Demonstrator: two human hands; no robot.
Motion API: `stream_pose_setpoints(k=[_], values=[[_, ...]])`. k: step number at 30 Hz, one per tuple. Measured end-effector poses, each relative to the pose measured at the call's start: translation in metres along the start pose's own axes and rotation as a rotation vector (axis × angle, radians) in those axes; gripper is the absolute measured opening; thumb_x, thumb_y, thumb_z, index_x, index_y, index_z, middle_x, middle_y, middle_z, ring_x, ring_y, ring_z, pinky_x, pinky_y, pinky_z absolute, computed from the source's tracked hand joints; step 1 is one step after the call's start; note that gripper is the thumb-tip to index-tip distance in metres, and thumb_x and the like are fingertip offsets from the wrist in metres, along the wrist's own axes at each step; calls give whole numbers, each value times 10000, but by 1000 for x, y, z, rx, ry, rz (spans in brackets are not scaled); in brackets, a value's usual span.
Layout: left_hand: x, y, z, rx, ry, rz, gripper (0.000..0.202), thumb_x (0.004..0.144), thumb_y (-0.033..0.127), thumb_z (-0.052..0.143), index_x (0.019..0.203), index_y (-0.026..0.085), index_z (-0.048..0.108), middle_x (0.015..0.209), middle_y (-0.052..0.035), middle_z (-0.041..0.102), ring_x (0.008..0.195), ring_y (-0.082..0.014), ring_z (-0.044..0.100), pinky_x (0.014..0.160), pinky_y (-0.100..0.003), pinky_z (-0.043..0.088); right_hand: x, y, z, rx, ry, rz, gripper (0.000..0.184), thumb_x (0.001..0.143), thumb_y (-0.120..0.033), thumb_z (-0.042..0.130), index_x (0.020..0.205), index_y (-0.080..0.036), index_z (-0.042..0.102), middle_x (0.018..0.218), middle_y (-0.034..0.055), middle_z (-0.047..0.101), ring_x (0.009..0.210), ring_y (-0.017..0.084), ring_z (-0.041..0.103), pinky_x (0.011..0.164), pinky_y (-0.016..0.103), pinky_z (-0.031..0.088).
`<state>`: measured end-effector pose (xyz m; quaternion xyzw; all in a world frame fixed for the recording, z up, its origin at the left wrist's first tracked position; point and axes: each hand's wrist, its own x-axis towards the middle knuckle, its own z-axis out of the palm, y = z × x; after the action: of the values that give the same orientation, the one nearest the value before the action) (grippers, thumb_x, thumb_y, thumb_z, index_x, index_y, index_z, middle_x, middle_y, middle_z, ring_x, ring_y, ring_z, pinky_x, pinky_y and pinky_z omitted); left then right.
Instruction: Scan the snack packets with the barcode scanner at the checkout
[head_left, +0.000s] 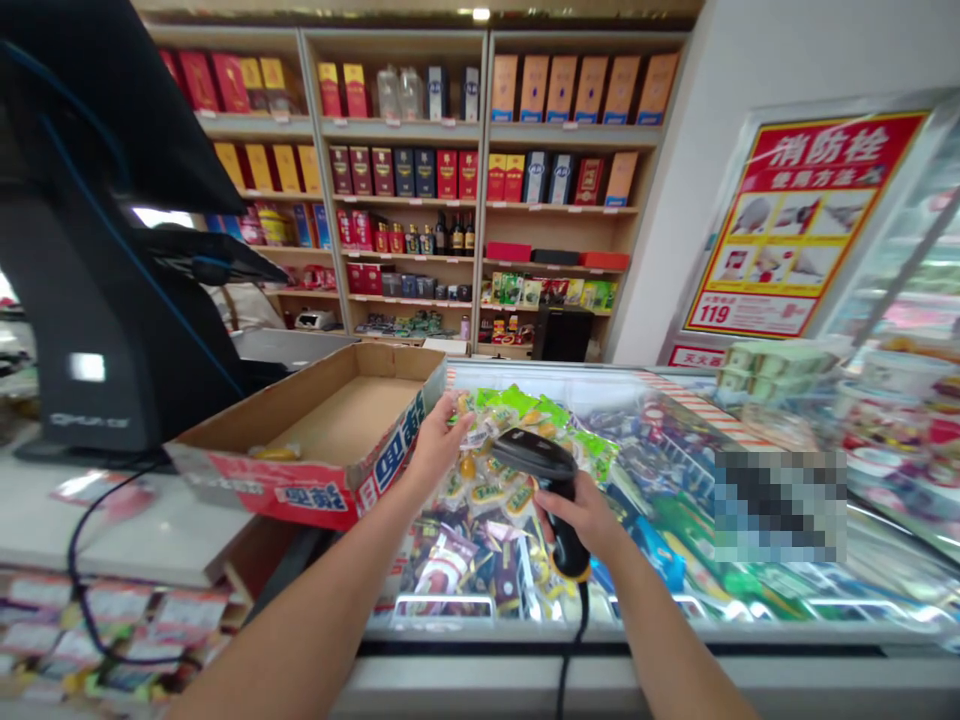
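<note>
My left hand (435, 445) is closed on the edge of a clear bag of green and yellow wrapped snacks (517, 440), held above the glass lid of a chest freezer (675, 600). My right hand (581, 515) grips the handle of a black corded barcode scanner (544, 470) with a yellow ring near its base. The scanner's head sits just over the snack bag. Its cable hangs down toward me.
An open cardboard box (322, 440) with red and blue print lies on the white counter (150, 530) at left, beside a black till terminal (97, 290). Shelves of boxed goods and bottles (450, 180) line the back wall. A red poster (802, 220) hangs at right.
</note>
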<state>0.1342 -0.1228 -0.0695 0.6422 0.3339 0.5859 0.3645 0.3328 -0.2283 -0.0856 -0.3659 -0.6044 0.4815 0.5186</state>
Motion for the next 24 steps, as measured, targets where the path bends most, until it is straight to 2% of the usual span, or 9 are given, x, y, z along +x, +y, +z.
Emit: stream_pose_setpoints(k=[4,8,15,24], values=[[-3,-2,3,135,40,74,349,807,298,563,1134,178,582,1095,-73,659,1047,-203,597,931,-323,460,1,4,0,-51,-30,12,187,751,-318,688,781,-148,616,499,-22,579,363,118,539,387,216,418],[-2,-8,4,191,44,111,331,831,287,530,1142,176,555,1107,-79,645,1042,-197,598,960,-332,436,2,8,0,-61,-52,7,200,765,-328,676,714,-158,585,495,-25,562,362,116,534,389,219,421],[-1,-16,4,180,34,126,325,855,284,512,1165,189,540,1134,-77,638,1062,-194,592,959,-320,427,3,7,0,-42,-50,13,222,757,-354,679,718,-165,570,495,-31,552,355,119,530,383,224,396],[-1,-14,5,145,59,99,348,825,293,555,1157,188,567,1119,-74,657,1043,-201,606,941,-314,441,2,6,1,-38,-49,19,237,748,-367,679,708,-158,576,491,-24,554,362,115,521,396,230,381]])
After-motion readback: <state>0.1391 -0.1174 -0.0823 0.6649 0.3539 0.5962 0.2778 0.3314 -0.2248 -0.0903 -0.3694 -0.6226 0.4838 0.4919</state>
